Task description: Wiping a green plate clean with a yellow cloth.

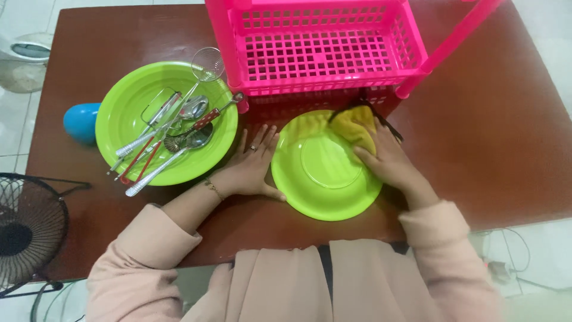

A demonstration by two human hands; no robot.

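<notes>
A lime green plate (322, 179) lies on the brown table in front of me. My right hand (390, 161) presses a yellow cloth (356, 126) onto the plate's far right rim. My left hand (253, 164) lies flat on the table with fingers spread, its thumb touching the plate's left edge. A ring shows on one finger and a thin bracelet on the wrist.
A larger lime green bowl (128, 107) at the left holds several metal utensils (173, 128), among them a small strainer (208, 64). A pink plastic rack (325, 45) stands behind the plate. A blue cup (80, 121) lies left of the bowl. A black fan (27, 229) stands beside the table.
</notes>
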